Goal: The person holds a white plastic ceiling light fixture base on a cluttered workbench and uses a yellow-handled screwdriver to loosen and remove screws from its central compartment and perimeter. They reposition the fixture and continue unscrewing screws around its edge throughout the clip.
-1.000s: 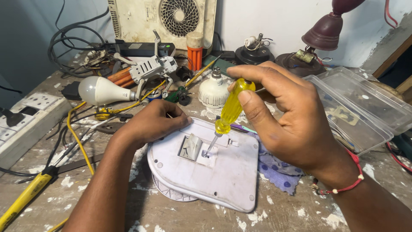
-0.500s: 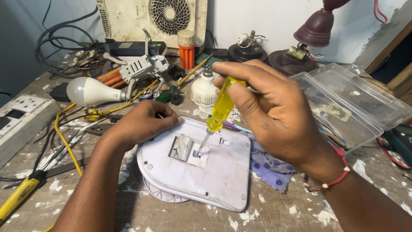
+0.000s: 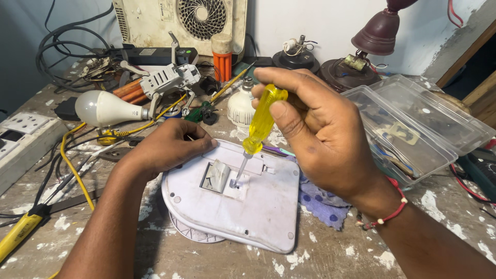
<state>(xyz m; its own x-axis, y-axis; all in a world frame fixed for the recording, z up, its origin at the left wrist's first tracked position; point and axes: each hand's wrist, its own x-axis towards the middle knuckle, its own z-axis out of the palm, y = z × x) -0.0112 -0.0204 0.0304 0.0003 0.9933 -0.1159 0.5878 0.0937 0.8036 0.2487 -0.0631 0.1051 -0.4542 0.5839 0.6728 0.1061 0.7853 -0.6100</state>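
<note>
The right hand [image 3: 320,134] is gripping a yellow screwdriver [image 3: 258,126], tip hidden in the white device [image 3: 243,201] on the desk [image 3: 330,258] — the left hand [image 3: 168,147] is pressing flat on its edge, fingertips hidden.

A translucent yellow screwdriver [image 3: 262,120] stands over a pale lilac-white casing [image 3: 258,201], beside a purple polka-dotted cloth [image 3: 321,202].

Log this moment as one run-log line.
right hand: holds yellow screwdriver, tip in white device | left hand: pressing device edge | blue cloth under device
</note>
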